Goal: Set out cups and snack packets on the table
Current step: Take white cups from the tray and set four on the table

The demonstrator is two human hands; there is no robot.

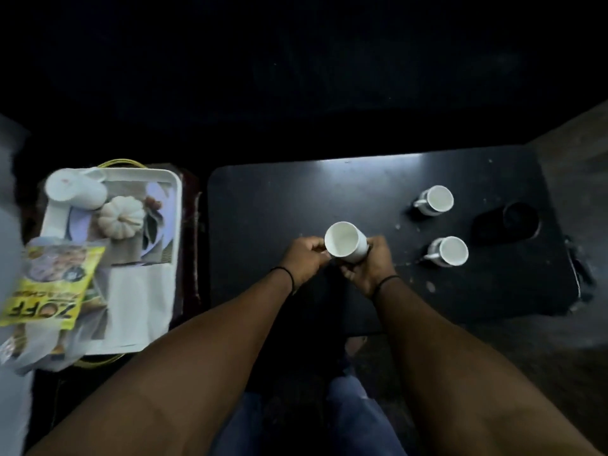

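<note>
Gripping one white cup, both hands; two cups stand right; one yellow packet left.

Dim home sitting area, low black table, pumpkin-print serving tray, teacups

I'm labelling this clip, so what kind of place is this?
Probably a dim room at home, set up for tea or snacks: a low black table with cups, and a printed serving tray holding a snack packet beside it.
</note>
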